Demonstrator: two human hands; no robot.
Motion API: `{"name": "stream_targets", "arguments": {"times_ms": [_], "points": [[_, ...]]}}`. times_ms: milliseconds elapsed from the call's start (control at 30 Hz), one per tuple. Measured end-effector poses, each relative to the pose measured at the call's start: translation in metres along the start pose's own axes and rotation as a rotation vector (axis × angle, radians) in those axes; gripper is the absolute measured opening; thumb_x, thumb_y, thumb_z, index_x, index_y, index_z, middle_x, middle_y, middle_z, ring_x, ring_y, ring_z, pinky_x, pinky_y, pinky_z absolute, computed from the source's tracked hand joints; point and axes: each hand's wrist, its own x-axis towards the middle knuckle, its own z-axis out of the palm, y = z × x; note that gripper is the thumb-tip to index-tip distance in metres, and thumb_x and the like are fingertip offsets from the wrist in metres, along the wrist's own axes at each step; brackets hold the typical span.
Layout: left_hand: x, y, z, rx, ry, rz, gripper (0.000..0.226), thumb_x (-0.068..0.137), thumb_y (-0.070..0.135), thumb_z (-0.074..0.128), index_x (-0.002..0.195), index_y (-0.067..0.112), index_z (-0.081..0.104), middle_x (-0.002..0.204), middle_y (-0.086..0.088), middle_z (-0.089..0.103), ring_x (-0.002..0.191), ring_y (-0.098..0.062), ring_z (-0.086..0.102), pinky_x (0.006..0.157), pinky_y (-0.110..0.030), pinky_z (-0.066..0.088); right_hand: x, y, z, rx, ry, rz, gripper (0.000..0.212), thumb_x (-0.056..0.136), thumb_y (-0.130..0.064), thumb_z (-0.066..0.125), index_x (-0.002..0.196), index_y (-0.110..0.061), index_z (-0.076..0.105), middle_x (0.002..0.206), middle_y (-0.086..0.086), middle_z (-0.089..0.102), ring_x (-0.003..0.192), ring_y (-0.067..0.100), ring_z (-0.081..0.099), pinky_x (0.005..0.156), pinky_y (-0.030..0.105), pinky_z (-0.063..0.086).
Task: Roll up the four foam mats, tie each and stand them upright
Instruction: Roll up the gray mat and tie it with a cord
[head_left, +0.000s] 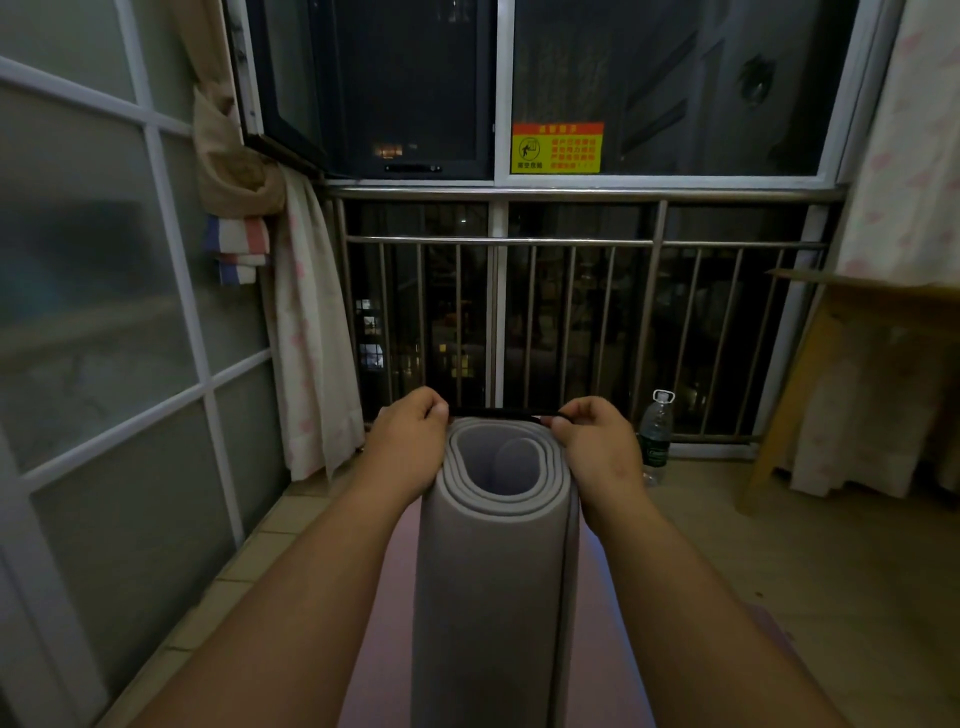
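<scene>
Rolled grey foam mat (493, 571) is held on end between the person's forearms. Its foot is out of view at the near edge, above a pink mat (382, 623) lying flat on the floor. The open top shows the layers wound in a loose oval spiral around a hollow core. The outer free edge runs as a dark seam down the right side of the roll.

The left hand (410, 441) sits at the left of the top rim and the right hand (597, 441) at the right. Each grip is clenched in a pinch on one end of a black band (498, 414), which is stretched taut between them across the far side of the rim. Whether the band is a closed loop or a single strap cannot be told.

The step in hand looks to be tying this roll. To do it well, the band should probably go down from the rim toward the middle of the roll and stay level, so that it crosses the seam and pins the free edge. Both forearms can press in against the sides while it goes on, since so slack a spiral is likely to spring open. Drawing the winding tighter first would give a firmer bundle that stands steadier.

A water bottle (655, 441) stands on the floor just right of the right hand, near the railing (519, 241).
</scene>
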Motion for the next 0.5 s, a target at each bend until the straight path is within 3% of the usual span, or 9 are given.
{"name": "stream_targets", "arguments": {"times_ms": [133,267,400,500], "points": [[0.001,0.0018,0.0003,0.035,-0.037,-0.049,0.027,0.102,0.029,0.037,0.079,0.031,0.05,0.099,-0.006,0.057,0.091,-0.02,0.052,0.066,-0.031,0.034,-0.0004,0.0011,0.001,0.01,0.017,0.023,0.011,0.095,-0.01,0.057,0.087,-0.018,0.057,0.099,0.008,0.069,0.095,0.027,0.065,0.087,0.051,0.055],[-0.0032,0.0062,-0.0027,-0.002,-0.101,-0.013,0.025,0.103,0.031,0.038,0.082,0.028,0.051,0.092,-0.003,0.057,0.082,-0.015,0.052,0.062,-0.03,0.034,-0.0004,0.0,-0.0014,-0.044,0.024,-0.007,0.013,0.096,-0.01,0.056,0.086,-0.018,0.055,0.101,0.008,0.066,0.095,0.021,0.064,0.084,0.046,0.055],[-0.0056,0.0082,-0.004,-0.063,-0.164,-0.026,0.022,0.103,0.033,0.039,0.087,0.025,0.053,0.089,-0.001,0.06,0.081,-0.015,0.054,0.063,-0.03,0.037,-0.003,-0.0034,-0.0027,-0.081,0.051,-0.094,0.019,0.094,-0.007,0.058,0.082,-0.02,0.053,0.088,0.004,0.064,0.084,0.014,0.062,0.067,0.03,0.048],[-0.0062,0.008,-0.0048,-0.081,-0.174,-0.041,0.022,0.103,0.032,0.04,0.086,0.025,0.054,0.085,-0.001,0.058,0.078,-0.014,0.053,0.062,-0.03,0.036,-0.0059,-0.0051,-0.0026,-0.063,0.074,-0.129,0.02,0.092,-0.004,0.06,0.082,-0.02,0.052,0.081,0.001,0.06,0.074,0.012,0.055,0.063,0.023,0.041]]}}
